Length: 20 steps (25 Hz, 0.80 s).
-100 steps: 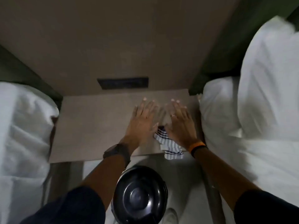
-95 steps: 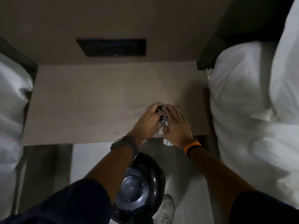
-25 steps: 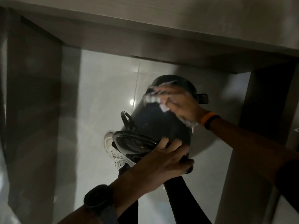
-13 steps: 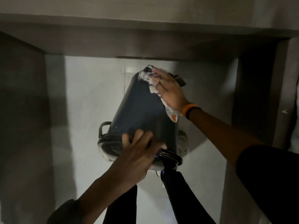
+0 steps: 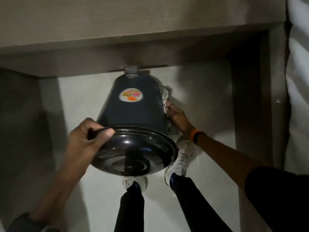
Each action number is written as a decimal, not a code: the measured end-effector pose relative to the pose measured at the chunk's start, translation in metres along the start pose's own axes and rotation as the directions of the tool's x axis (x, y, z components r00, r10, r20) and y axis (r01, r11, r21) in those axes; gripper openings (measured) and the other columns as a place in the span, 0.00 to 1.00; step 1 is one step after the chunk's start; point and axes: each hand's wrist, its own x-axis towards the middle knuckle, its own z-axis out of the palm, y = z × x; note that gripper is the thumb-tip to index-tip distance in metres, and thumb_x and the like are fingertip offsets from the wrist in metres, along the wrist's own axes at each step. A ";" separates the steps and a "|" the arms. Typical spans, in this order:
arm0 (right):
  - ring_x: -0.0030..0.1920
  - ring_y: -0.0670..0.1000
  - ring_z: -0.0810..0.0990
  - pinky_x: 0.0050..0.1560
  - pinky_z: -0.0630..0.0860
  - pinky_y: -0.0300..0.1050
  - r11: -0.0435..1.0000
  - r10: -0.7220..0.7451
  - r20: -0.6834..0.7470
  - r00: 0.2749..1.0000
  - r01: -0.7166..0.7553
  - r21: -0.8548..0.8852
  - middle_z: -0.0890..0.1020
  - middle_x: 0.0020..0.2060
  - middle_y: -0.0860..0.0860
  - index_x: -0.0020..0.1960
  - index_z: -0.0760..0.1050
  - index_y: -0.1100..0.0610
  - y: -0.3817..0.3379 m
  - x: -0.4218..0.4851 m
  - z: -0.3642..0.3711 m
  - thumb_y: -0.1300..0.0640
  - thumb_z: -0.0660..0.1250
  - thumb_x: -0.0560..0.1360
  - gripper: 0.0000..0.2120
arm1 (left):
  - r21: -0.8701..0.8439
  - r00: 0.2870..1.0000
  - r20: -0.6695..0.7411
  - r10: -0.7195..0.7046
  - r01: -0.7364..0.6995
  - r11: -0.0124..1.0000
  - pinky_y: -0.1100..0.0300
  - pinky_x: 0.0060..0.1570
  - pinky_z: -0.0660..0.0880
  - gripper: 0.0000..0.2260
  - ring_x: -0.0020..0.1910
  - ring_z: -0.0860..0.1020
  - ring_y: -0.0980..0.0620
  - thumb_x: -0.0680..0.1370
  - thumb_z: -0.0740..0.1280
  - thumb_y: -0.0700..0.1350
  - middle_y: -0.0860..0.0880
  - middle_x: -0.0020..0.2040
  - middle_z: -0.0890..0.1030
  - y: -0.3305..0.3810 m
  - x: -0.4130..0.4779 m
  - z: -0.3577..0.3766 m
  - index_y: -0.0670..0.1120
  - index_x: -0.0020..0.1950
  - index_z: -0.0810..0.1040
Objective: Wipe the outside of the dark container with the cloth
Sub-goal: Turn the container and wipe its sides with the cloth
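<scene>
**Tilted container held at the rim, cloth pressed to its side**

The left hand (image 5: pixel 87 139) grips the rim of the glossy lid (image 5: pixel 135 154), thumb curled over the edge and fingers wrapped beneath, closed firmly on it. The right hand (image 5: pixel 177 118) holds the striped cloth (image 5: pixel 164 96) bunched under its fingers and presses it flat against the right flank of the dark container (image 5: pixel 132 113); a ring shows on one finger and an orange band (image 5: pixel 194 136) circles the wrist.

The container is lifted off the floor and tipped, lid end toward the camera, base end pointing away toward the underside of the table (image 5: pixel 133 30). A round, colourful sticker (image 5: pixel 131 96) faces up on its wall, and a small grey pedal (image 5: pixel 132 72) juts from the far end.

Below it, two white shoes (image 5: pixel 181 161) stand on the pale floor (image 5: pixel 87 101), with dark trouser legs. White bedding (image 5: pixel 297 81) fills the right edge.
</scene>
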 end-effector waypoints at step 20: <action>0.80 0.40 0.64 0.81 0.62 0.44 0.952 -0.278 0.273 0.921 0.302 -0.051 0.72 0.76 0.40 0.70 0.75 0.40 -0.028 -0.054 0.072 0.53 0.61 0.83 0.18 | -0.492 0.929 0.001 -0.371 0.324 0.808 0.66 0.40 0.81 0.14 0.35 0.81 0.56 0.82 0.61 0.50 0.52 0.35 0.83 -0.073 0.078 -0.075 0.47 0.39 0.77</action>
